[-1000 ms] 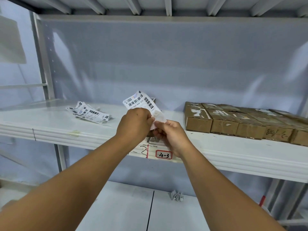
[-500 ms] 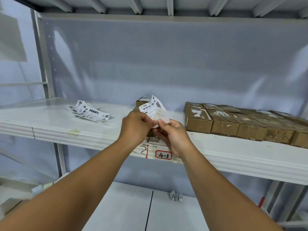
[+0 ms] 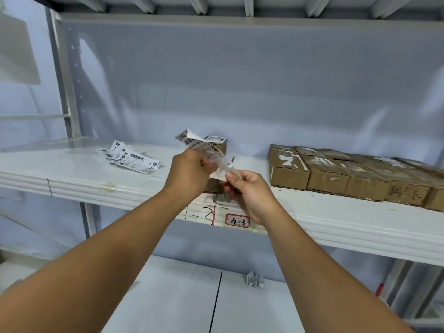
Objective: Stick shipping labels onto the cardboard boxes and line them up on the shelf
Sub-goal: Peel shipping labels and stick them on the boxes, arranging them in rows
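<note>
1. Lowest in view, a crumpled scrap of paper (image 3: 255, 280) lies on the lower shelf (image 3: 168, 296).
2. Both bare forearms reach up to the front edge of the upper shelf (image 3: 348, 233), which carries a red-framed tag (image 3: 237, 221) reading "4-3".
3. The right hand (image 3: 249, 191) has its fingers curled and pinches the lower end of a pale backing strip (image 3: 222, 169) between thumb and fingertips.
4. The left hand (image 3: 189, 173) is curled tight, its fingers gripping a shipping label (image 3: 199, 145) that curls upward above it, barcode side showing; label and strip meet between the two hands.
5. Just behind the hands, a single cardboard box (image 3: 219, 146) stands on the upper shelf, partly hidden, with a label stuck on its top.
6. To the left lies a loose pile of labels (image 3: 129, 157), well apart from that box.
7. To the right, a row of boxes (image 3: 336, 175) sits side by side, touching, running off toward the right edge; their tops show torn white patches.
8. Farthest back is the grey back panel (image 3: 240, 80).
</note>
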`<state>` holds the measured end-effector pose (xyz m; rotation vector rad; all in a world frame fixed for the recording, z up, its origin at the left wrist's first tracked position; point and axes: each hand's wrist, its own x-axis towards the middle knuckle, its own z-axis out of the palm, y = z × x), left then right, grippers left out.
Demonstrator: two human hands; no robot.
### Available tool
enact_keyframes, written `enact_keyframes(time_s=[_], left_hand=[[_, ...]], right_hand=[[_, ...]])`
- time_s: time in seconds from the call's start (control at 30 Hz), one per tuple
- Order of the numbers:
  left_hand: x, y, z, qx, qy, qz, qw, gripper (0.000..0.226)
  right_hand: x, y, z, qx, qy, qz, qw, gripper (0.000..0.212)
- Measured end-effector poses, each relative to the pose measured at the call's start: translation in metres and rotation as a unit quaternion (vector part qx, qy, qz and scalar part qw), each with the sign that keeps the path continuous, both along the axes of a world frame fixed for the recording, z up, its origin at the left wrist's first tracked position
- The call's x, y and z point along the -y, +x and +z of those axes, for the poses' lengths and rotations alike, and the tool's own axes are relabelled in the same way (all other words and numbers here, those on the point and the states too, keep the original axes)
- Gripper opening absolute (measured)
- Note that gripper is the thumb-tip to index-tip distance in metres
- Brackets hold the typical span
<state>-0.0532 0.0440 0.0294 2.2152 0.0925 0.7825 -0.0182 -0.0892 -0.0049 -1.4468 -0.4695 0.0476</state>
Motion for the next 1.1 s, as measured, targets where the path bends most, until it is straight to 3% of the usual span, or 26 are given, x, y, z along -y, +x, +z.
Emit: enact_keyframes(time_s=[0.1, 0.17, 0.33, 0.5, 0.7, 0.8, 1.0, 1.1], left_hand=[[-0.003, -0.002, 0.002, -0.015, -0.003, 0.0, 1.0, 0.012], [-0.005, -0.003, 0.001, -0.016, -0.006, 0.002, 1.0, 0.02], [-0.003, -0.006, 0.0, -0.004, -0.005, -0.002, 1.0, 0.017], [0.018, -0.007, -0.001, 0.045, 0.087, -0.015, 0.995, 0.015], [0.017, -0.004, -0.004, 0.044, 0.108, 0.002, 0.993, 0.016], [0.018, -0.001, -0.005, 0.028, 0.091, 0.017, 0.995, 0.013], [0.011, 0.005, 0.0, -0.028, -0.068, 0.004, 0.997, 0.011], [0.01, 0.005, 0.003, -0.028, -0.063, -0.001, 0.998, 0.015]], right_hand=[[0.001, -0.002, 0.002, 0.016, -0.05, -0.003, 0.999, 0.026], [0.001, -0.004, 0.003, 0.017, -0.074, -0.003, 0.997, 0.027], [-0.003, -0.005, 0.006, -0.003, -0.006, -0.007, 1.0, 0.026], [-0.005, -0.008, 0.006, 0.028, -0.043, -0.001, 0.999, 0.034], [-0.003, -0.006, 0.003, 0.023, -0.032, -0.028, 0.999, 0.032], [-0.002, -0.005, 0.003, 0.017, -0.039, -0.03, 0.999, 0.03], [-0.001, -0.005, 0.003, 0.025, -0.052, -0.032, 0.998, 0.03], [0.0, -0.004, 0.002, 0.016, -0.042, -0.03, 0.999, 0.031]])
